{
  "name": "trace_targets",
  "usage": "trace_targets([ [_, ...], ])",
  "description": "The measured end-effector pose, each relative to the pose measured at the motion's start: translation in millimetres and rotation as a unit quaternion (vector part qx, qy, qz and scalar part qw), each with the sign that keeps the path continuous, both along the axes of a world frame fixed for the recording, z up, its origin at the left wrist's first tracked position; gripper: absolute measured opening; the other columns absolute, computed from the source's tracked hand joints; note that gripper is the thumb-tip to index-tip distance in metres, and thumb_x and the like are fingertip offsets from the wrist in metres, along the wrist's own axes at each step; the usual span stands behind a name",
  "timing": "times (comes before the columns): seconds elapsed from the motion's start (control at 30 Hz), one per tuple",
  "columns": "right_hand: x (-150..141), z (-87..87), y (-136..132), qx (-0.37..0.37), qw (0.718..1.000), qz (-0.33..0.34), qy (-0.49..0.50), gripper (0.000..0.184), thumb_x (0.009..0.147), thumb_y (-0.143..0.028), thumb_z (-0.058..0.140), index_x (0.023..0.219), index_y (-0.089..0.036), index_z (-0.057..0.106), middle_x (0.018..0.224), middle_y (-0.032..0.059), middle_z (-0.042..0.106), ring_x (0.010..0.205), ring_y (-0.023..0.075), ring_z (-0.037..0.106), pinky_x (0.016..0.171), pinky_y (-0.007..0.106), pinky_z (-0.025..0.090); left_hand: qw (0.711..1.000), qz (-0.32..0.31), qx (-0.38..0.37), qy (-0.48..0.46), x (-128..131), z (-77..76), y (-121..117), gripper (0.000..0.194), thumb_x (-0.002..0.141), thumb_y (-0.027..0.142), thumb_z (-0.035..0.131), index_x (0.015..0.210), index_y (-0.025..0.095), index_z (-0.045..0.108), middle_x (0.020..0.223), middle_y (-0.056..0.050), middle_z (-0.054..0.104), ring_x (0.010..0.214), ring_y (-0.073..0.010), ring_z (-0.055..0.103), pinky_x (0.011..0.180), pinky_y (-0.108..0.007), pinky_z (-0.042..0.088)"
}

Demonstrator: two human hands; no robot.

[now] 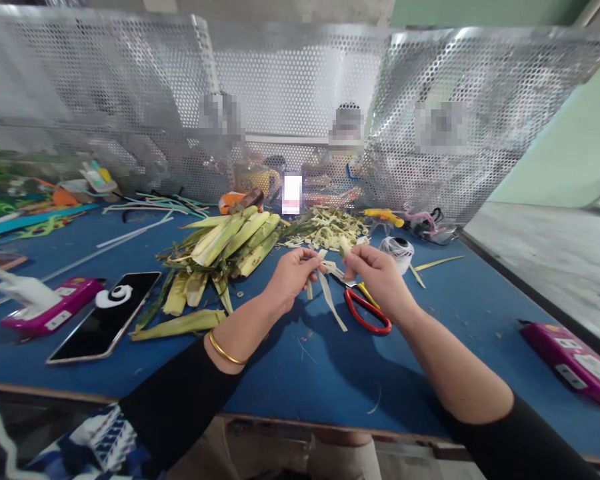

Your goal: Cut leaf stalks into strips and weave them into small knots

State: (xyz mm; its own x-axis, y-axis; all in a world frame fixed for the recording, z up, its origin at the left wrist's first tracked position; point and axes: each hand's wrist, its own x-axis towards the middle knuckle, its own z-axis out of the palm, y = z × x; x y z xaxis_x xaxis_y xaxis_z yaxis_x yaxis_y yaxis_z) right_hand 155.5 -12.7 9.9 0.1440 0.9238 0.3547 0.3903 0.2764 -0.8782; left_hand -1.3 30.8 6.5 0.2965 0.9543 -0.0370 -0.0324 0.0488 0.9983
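My left hand (pixel 296 272) pinches pale corn husk strips (pixel 332 300), with loose ends hanging down below the fingers. Close beside it, my right hand (pixel 375 270) is closed on a piece of husk (pixel 345 245) that sticks up past the fingertips. Under and beside the right hand lie scissors (pixel 367 313) with red handles, their blades partly covered by the hands. A heap of green-yellow corn husks (pixel 230 247) rests left of my left hand. Just beyond both hands is a pile of shredded husk (pixel 330 228). A spool of white thread (pixel 398 249) stands right of my right hand.
A dark phone (pixel 105 320) and a magenta power strip (pixel 55 307) lie at the left, another magenta strip (pixel 573 360) at the right. A perforated metal screen (pixel 300 87) closes off the back of the blue table (pixel 300 393). A yellow tool (pixel 384 217) lies near it.
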Motion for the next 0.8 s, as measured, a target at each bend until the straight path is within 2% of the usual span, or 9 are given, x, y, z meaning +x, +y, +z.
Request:
trace_targets([
  [0.1,2.6,-2.4,1.6,-0.055,0.997,0.033,-0.035,0.028,0.077,-0.041,0.058,0.059,-0.02,0.056,0.057,-0.0012,0.056,0.057,0.0126,0.046,0.059,0.028,0.035,1.0,-0.004,0.011,-0.003,0.2,-0.7,-0.3,0.007,0.083,0.014,0.057,0.077,0.016,0.053,0.069,0.0,0.065,0.047,-0.0042,0.046,0.041,-0.015,0.029],
  [0.2,4.5,-4.1,3.4,-0.11,0.992,0.06,-0.009,0.025,0.072,-0.039,0.06,0.057,-0.019,0.058,0.055,-0.0022,0.051,0.055,0.0118,0.042,0.056,0.028,0.032,1.0,-0.02,0.023,0.0,0.9,-1.7,-1.0,0.008,0.082,0.016,0.059,0.076,0.016,0.054,0.068,0.0,0.065,0.047,-0.0042,0.046,0.04,-0.015,0.029],
  [0.3,5.5,-5.1,4.9,-0.138,0.989,0.06,0.011,0.022,0.067,-0.037,0.061,0.055,-0.019,0.058,0.054,-0.0027,0.049,0.054,0.0114,0.04,0.055,0.028,0.03,0.999,-0.024,0.031,0.005,2.0,-3.1,-1.2,0.008,0.082,0.016,0.059,0.076,0.015,0.054,0.067,0.0,0.065,0.046,-0.0046,0.046,0.039,-0.016,0.029],
  [0.63,3.0,-7.4,4.6,-0.131,0.99,0.049,-0.007,0.03,0.067,-0.043,0.061,0.053,-0.019,0.051,0.048,-0.0055,0.04,0.048,0.0091,0.033,0.049,0.025,0.025,0.996,-0.063,0.055,0.018,1.8,-1.6,-4.7,0.009,0.08,0.019,0.061,0.074,0.015,0.056,0.064,0.0,0.065,0.047,-0.0048,0.046,0.044,-0.016,0.035],
  [0.7,2.4,-5.7,3.9,-0.12,0.992,0.042,-0.005,0.027,0.068,-0.043,0.062,0.059,-0.019,0.053,0.049,-0.0056,0.042,0.048,0.0094,0.036,0.049,0.025,0.027,0.994,-0.083,0.06,0.032,1.6,-1.0,-5.4,0.008,0.08,0.018,0.061,0.074,0.015,0.056,0.064,0.0,0.065,0.047,-0.0048,0.046,0.043,-0.016,0.033],
  [0.8,0.8,-1.5,2.4,-0.113,0.992,0.037,0.029,0.024,0.069,-0.04,0.063,0.08,-0.019,0.061,0.056,-0.0042,0.052,0.053,0.0116,0.044,0.05,0.025,0.033,0.992,-0.103,0.045,0.048,1.2,-1.6,-5.2,0.007,0.081,0.019,0.061,0.077,0.015,0.056,0.064,-0.001,0.065,0.046,-0.0049,0.045,0.04,-0.016,0.031],
])
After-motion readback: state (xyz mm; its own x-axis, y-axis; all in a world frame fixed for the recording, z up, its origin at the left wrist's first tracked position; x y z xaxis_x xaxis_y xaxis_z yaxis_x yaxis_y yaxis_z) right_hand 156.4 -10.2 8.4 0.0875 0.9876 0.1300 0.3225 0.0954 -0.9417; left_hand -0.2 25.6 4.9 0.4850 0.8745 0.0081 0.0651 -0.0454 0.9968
